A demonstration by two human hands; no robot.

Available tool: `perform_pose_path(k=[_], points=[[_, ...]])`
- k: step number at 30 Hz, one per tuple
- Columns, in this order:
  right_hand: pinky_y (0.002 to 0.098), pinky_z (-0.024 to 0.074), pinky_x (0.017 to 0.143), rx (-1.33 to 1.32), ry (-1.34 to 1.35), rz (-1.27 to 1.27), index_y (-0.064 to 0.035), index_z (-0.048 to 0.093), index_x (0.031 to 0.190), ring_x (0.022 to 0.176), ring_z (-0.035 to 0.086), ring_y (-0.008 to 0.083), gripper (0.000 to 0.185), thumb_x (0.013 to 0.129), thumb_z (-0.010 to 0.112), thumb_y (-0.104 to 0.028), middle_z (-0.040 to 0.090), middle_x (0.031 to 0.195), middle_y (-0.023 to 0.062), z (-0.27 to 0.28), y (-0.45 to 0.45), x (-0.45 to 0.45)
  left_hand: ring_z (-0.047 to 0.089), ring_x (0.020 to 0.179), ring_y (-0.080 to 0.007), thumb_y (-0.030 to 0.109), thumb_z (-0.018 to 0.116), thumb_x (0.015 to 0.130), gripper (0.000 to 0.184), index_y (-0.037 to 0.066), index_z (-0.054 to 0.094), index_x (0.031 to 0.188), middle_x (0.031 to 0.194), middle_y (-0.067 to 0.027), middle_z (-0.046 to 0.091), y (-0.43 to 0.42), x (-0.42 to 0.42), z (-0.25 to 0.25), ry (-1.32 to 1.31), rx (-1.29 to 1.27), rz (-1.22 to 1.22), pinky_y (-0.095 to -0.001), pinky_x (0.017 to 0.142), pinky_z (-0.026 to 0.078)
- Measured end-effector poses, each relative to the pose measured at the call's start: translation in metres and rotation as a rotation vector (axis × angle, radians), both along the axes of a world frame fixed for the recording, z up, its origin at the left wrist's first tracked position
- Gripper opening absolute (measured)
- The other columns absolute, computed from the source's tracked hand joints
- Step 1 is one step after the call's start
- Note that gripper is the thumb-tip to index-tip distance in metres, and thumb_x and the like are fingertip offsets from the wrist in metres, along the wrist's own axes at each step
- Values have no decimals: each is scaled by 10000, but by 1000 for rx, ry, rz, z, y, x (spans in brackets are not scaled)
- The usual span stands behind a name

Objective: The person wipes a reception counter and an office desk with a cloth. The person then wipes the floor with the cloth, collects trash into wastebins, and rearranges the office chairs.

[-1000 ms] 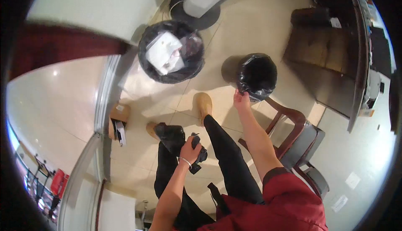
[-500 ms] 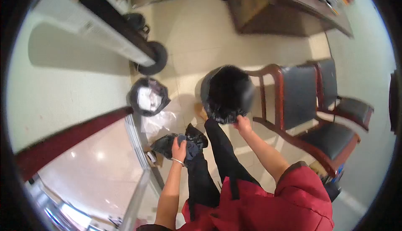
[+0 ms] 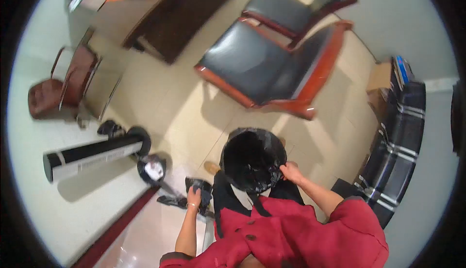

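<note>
My right hand (image 3: 291, 172) is closed on the rim of a bin (image 3: 255, 161) lined with a black plastic bag. The bin is in front of my legs, its wide mouth facing up, and its inside looks dark. Off to the left, my left hand (image 3: 193, 199) is closed around a bunched dark grey cloth, and a crumpled black plastic bag (image 3: 198, 183) hangs around it. Where cloth and bag meet is hard to make out. Beyond that hand, a smaller black-lined bin (image 3: 151, 170) with white waste inside stands on the floor.
A tall black-and-white floor unit (image 3: 97, 154) stands by the left wall. Ahead are black-padded wooden chairs (image 3: 247, 57), a brown chair (image 3: 73, 83) and a dark desk (image 3: 179, 20). Along the right wall runs a black bench (image 3: 403, 142) near a cardboard box (image 3: 380, 77).
My view has turned to the right, towards the chairs. My right hand has brought the large bin close in front of my body. My left hand still grips the dark bundle.
</note>
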State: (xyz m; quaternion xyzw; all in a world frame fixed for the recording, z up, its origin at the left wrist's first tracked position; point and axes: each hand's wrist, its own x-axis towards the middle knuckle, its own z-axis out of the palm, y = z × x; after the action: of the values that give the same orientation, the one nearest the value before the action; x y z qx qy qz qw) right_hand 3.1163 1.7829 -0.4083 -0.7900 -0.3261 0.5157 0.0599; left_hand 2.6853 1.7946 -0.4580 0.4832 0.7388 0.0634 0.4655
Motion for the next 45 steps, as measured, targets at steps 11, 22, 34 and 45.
perform_pose_path(k=[11, 22, 34, 45], points=[[331, 486, 481, 51, -181, -360, 62, 577, 635, 472, 593, 215, 286, 714, 462, -187, 575, 531, 154, 43, -86, 282, 558, 865, -350, 233, 547, 715, 363, -30, 523, 963, 893, -236, 577, 76, 209, -1, 131, -180, -382, -374, 753, 433], [293, 444, 406, 241, -36, -972, 56, 571, 673, 436, 543, 181, 243, 735, 477, -159, 580, 579, 119, 50, 9, 515, 553, 837, -367, 317, 551, 719, 385, 3, 537, 940, 878, -207, 586, 126, 405, -16, 145, -106, -557, -411, 745, 429], [270, 411, 338, 397, 166, -1362, 36, 510, 752, 427, 519, 173, 144, 748, 459, -98, 549, 582, 103, 70, 113, 785, 542, 930, -340, 275, 506, 749, 399, -27, 504, 1009, 968, -231, 560, 287, 717, 70, 380, -387, -453, -393, 771, 422], [277, 440, 365, 252, 142, -925, 42, 514, 847, 490, 573, 216, 199, 761, 439, -121, 581, 721, 125, 47, 453, 1041, 486, 1007, -381, 274, 521, 732, 434, 5, 484, 1071, 1037, -235, 537, 376, 933, 46, 188, -327, -76, -383, 850, 391]])
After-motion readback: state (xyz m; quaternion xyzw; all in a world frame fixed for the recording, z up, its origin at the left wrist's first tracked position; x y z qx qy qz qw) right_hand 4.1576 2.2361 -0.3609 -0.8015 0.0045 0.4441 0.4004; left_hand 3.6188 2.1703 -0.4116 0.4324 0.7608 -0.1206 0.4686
